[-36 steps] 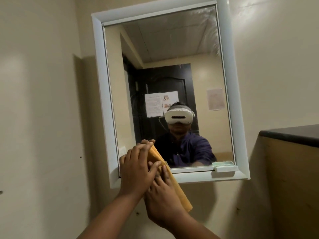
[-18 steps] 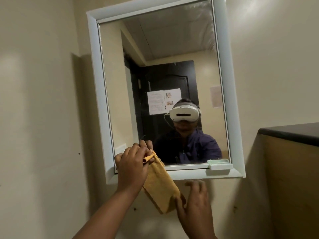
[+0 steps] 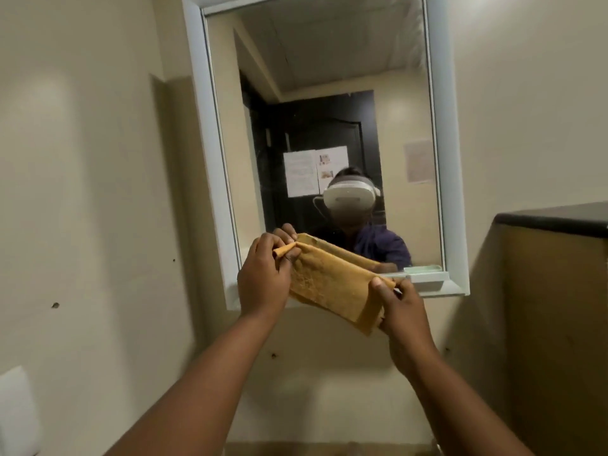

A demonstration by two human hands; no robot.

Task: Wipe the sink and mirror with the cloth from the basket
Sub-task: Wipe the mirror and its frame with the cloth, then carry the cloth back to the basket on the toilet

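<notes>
The cloth (image 3: pixel 332 284) is mustard-orange, plain, with a paler worn patch. The mirror (image 3: pixel 329 93) has a white frame on a beige wall (image 3: pixel 82 192) — its glass reflects a black door with white papers, a white headset and a dark blue shirt.

one cloth (image 3: pixel 332 284), one mirror (image 3: pixel 329 93), two hands, one soap dish (image 3: pixel 427 280)

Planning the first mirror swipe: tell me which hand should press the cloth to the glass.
Probably the left hand: it pinches the cloth at the glass of the mirror, higher than the right hand.
</notes>
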